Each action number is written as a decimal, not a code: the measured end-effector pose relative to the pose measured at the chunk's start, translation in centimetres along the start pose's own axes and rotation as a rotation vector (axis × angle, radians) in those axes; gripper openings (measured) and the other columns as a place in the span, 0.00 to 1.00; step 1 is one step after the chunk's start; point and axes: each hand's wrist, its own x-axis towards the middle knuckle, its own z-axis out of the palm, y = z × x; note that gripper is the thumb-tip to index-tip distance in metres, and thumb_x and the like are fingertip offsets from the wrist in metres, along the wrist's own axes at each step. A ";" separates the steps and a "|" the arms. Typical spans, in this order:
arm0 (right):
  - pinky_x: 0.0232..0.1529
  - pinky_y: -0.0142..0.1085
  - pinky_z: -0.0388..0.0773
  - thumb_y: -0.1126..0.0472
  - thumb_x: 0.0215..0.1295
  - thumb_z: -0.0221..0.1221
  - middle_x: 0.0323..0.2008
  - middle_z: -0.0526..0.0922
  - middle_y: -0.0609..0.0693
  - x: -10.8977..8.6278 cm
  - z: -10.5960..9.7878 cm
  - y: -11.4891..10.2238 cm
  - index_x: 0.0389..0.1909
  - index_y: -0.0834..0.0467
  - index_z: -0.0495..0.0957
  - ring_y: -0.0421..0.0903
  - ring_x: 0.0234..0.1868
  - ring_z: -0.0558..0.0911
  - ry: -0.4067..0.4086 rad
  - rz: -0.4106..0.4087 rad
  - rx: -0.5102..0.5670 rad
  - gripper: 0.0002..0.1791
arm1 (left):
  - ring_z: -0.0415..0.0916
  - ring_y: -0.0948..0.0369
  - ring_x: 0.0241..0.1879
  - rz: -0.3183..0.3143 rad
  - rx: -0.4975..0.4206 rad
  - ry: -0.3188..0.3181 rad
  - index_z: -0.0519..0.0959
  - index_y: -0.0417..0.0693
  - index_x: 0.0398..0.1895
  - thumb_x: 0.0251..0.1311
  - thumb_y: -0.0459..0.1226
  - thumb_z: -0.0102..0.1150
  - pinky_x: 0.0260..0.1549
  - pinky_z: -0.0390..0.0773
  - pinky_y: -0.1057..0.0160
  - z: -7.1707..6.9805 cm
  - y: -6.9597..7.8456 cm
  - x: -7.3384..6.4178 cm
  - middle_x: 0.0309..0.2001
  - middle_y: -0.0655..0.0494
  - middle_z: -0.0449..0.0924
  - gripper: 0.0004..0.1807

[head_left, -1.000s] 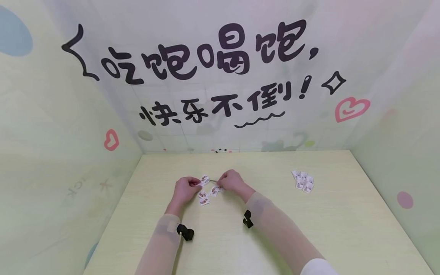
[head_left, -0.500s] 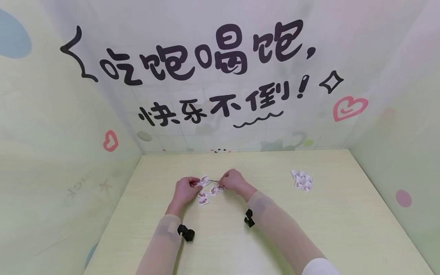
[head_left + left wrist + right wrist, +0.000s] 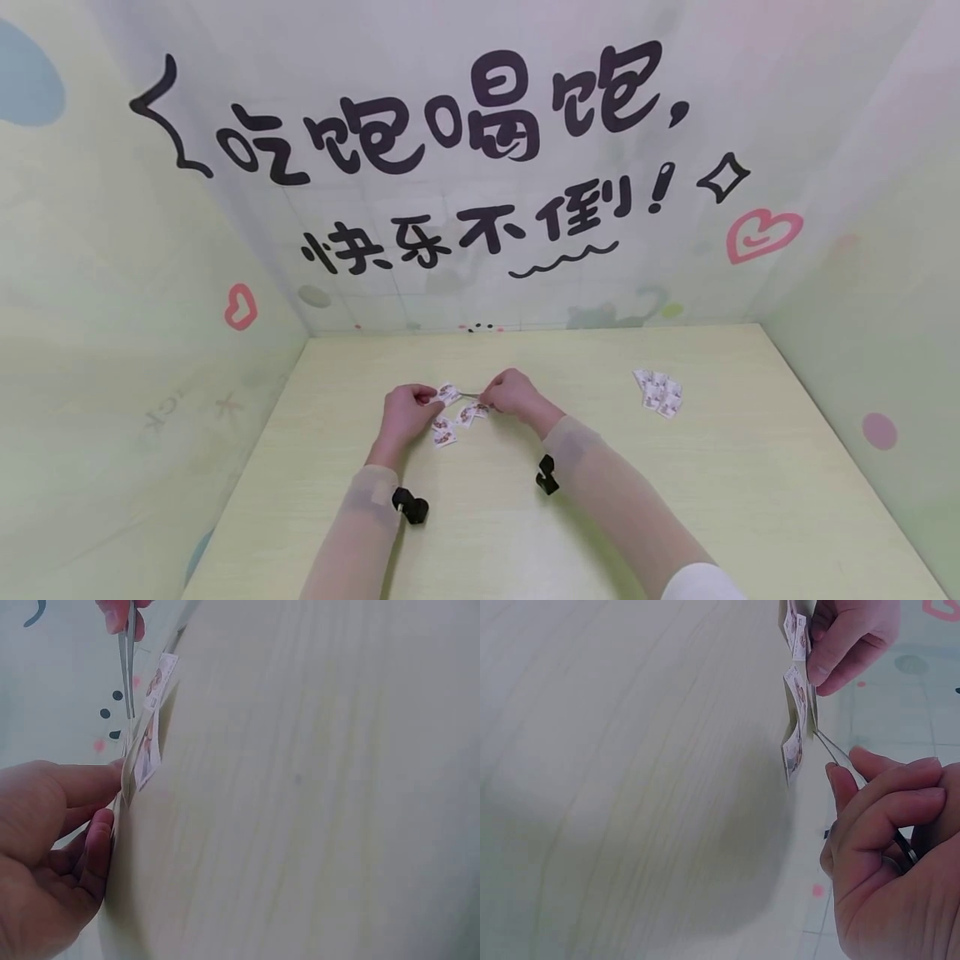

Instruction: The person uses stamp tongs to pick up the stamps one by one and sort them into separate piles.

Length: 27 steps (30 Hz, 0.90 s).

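Note:
My left hand [image 3: 406, 413] pinches the edge of a small white stamp [image 3: 448, 392] with a reddish-brown print. From the right, my right hand [image 3: 517, 397] grips slim metal tweezers [image 3: 125, 671], their tips right at that stamp's far edge. In the right wrist view the tweezers' two prongs run together toward the tips, and a dark curved part shows between the curled fingers. Several similar stamps lie just in front of the hands: overlapping stamps [image 3: 444, 437] near the left hand and more stamps [image 3: 467, 414] below the right fingers. The left fingers partly cover the pinched stamp.
A cluster of overlapping pale-printed stamps [image 3: 662, 393] lies farther right on the light wood-grain table [image 3: 720, 500]. White printed walls enclose its back and both sides. Each forearm carries a black wrist mount, such as the right mount [image 3: 547, 475].
The right hand has shifted slightly right, with more of the tweezers showing between it and the pinched stamp. The left hand keeps its hold, and the loose stamps stay put.

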 end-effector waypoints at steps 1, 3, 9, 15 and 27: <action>0.34 0.33 0.76 0.63 0.68 0.69 0.34 0.84 0.52 0.1 0.0 0.0 0.43 0.65 0.87 0.44 0.33 0.78 -0.006 -0.002 0.001 0.09 | 0.80 0.54 0.41 -0.008 -0.002 0.005 0.87 0.37 0.50 0.61 0.34 0.76 0.46 0.82 0.53 0.0 0.0 0.1 0.40 0.48 0.85 0.16; 0.31 0.33 0.74 0.63 0.69 0.69 0.29 0.82 0.51 0.2 0.1 0.0 0.43 0.65 0.87 0.43 0.29 0.76 -0.022 0.005 0.004 0.08 | 0.80 0.53 0.41 -0.020 -0.007 0.011 0.88 0.37 0.49 0.61 0.33 0.76 0.46 0.82 0.52 0.1 0.0 0.2 0.39 0.48 0.85 0.15; 0.27 0.33 0.70 0.62 0.71 0.68 0.21 0.78 0.47 0.8 0.2 0.1 0.44 0.63 0.88 0.40 0.21 0.72 -0.065 0.027 0.004 0.08 | 0.79 0.54 0.40 -0.024 -0.007 0.017 0.88 0.38 0.48 0.60 0.33 0.77 0.44 0.81 0.54 0.2 -0.2 0.4 0.38 0.49 0.84 0.14; 0.28 0.33 0.72 0.64 0.70 0.67 0.26 0.81 0.49 1.0 0.3 0.4 0.42 0.64 0.86 0.39 0.23 0.74 -0.065 0.002 0.012 0.07 | 0.80 0.54 0.40 -0.017 -0.016 0.024 0.88 0.38 0.48 0.60 0.33 0.78 0.46 0.81 0.52 0.2 -0.1 0.3 0.39 0.49 0.85 0.14; 0.31 0.33 0.74 0.64 0.70 0.68 0.28 0.82 0.50 0.9 -0.3 1.0 0.42 0.64 0.86 0.41 0.26 0.75 -0.051 0.006 -0.001 0.07 | 0.80 0.53 0.41 -0.036 -0.024 0.002 0.88 0.39 0.48 0.61 0.37 0.78 0.49 0.82 0.51 -0.1 0.2 0.3 0.40 0.49 0.85 0.16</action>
